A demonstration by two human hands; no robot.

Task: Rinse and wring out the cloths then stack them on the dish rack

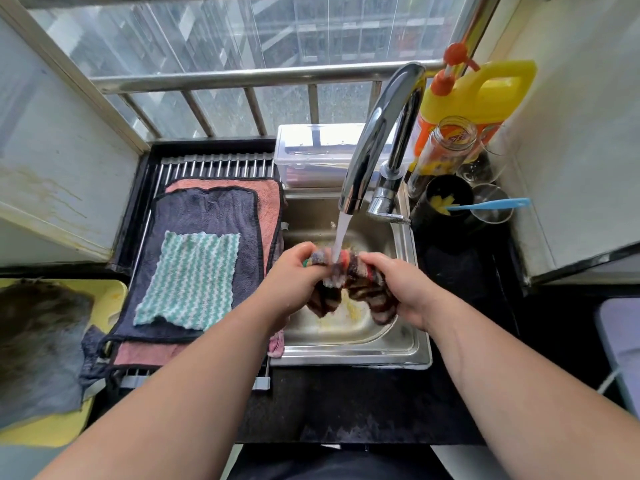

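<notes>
Two bare forearms reach forward from the bottom edge to the steel sink (346,355). The left hand (294,271) and right hand (405,289) both grip a dark, multicoloured striped cloth (360,292), fingers curled around its bunched upper edge, the hands close together. The cloth hangs between them over the basin, directly under the stream of water (341,237) running from the chrome gooseneck faucet (377,133), and the water strikes it between the two fists.

Left of the sink, a black dish rack (214,166) with metal bars carries three cloths stacked flat. A pink cloth (273,202) lies at the bottom, a navy cloth (207,216) on top of it, and a smaller green-and-white zigzag cloth (190,278) uppermost. Further left, a dark grey cloth (34,348) lies on a yellow board (114,296).

Behind the sink stands a clear lidded plastic box (311,150). To the right of the faucet are a yellow detergent jug (485,95) with an orange pump (453,60), a glass jar (446,147), and a black cup (446,199). A blue-handled tool (491,203) lies across the rims of the cup and a clear glass beside it. The jug and the jar carry orange and red labels, but their writing is too blurred to read.
</notes>
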